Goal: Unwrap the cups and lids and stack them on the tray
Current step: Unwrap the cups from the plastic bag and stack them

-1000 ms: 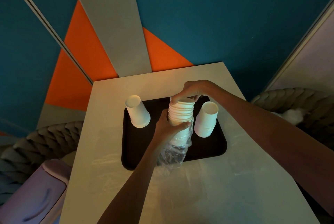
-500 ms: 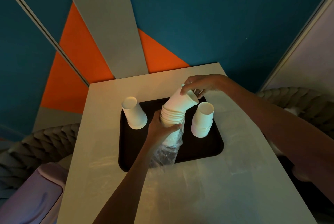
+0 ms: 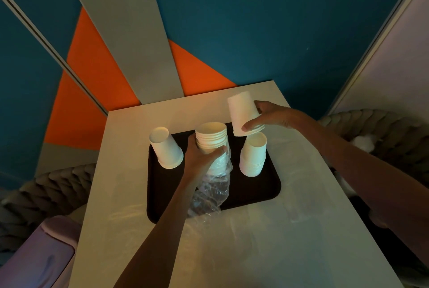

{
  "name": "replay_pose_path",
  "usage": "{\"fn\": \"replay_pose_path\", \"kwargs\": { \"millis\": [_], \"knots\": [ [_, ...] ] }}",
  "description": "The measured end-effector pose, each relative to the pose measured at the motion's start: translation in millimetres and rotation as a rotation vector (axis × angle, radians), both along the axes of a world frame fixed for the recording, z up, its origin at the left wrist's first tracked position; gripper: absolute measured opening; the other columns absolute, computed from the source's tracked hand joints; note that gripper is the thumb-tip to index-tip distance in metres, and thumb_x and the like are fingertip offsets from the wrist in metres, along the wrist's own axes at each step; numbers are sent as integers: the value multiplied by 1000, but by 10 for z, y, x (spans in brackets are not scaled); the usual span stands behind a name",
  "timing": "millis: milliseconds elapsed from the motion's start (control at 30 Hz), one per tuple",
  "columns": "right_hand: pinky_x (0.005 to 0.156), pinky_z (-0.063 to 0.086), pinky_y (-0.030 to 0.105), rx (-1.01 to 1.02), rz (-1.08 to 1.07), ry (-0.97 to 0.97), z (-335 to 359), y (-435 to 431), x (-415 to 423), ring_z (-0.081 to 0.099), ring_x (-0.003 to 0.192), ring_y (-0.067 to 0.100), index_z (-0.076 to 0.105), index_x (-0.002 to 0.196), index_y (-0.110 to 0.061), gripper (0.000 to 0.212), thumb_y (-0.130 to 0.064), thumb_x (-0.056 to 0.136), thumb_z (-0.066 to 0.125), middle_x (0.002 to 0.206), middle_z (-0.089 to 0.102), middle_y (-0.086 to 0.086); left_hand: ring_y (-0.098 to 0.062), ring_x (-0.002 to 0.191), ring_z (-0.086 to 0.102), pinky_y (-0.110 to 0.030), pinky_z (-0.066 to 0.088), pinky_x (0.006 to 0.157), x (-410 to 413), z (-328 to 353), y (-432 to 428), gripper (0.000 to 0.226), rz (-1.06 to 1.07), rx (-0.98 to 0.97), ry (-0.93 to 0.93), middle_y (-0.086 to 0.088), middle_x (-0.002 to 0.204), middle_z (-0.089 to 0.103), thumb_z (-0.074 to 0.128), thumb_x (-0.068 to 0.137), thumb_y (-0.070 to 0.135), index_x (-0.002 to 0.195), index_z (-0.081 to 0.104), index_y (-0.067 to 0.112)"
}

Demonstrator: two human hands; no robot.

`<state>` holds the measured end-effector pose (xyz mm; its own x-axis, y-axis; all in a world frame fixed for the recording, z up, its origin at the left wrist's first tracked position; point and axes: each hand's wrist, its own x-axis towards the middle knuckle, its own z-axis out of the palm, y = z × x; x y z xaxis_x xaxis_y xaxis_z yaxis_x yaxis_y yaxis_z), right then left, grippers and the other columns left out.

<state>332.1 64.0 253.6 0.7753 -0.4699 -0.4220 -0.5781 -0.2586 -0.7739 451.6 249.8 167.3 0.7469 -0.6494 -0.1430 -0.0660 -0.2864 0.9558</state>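
Paper cups are light and crushable, so our right hand [image 3: 271, 117] pinches one cup [image 3: 243, 112] near its rim above the right stack [image 3: 253, 155]. Our left hand [image 3: 199, 160] wraps the sleeved stack [image 3: 211, 135] over the tray [image 3: 255, 192], crinkly wrap [image 3: 213, 185] dangling.

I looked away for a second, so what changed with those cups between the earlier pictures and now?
The right hand pulled the top cup off the wrapped stack and lifted it up and to the right, above the short stack on the tray. The left hand kept its grip on the wrapped stack. The lone cup on the left stayed put.
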Motion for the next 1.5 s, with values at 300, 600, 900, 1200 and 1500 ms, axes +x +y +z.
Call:
{"fn": "replay_pose_path", "kwargs": {
  "millis": [300,600,900,1200,1500],
  "knots": [
    [91,39,31,-194,-225,-113,-658,105,-319,44,123,23,30,139,-13,97,-12,61,88,135,47,7,-10,100,55,-18,46,80,-50,-93,103,77,25,22,-20,4,113,57,85,66,16,130,44,9],
    [93,34,27,-121,-320,-293,-390,210,-155,39,126,18,30,141,-25,86,-33,72,80,138,39,4,-4,94,56,-11,44,74,-73,-127,135,76,-32,57,-20,8,107,57,86,65,18,129,45,10],
    [87,45,27,-206,236,23,-153,499,473,55,109,15,57,127,-16,69,-53,71,75,121,58,-3,-7,99,57,-10,45,68,-67,-57,108,81,-53,65,2,6,112,55,87,63,21,128,40,11],
    [54,42,18,-237,194,139,-138,459,696,56,67,12,55,70,-13,46,-57,73,71,71,57,-1,-8,107,61,-30,51,92,-78,-71,106,85,-149,-25,59,5,117,64,79,56,58,127,49,20],
    [61,55,22,-91,111,162,-180,440,762,64,79,15,58,80,-11,52,-58,67,76,87,64,5,-8,102,63,-33,54,89,-131,-109,96,107,-42,24,76,4,116,63,81,42,65,129,44,17]
  ]
}}
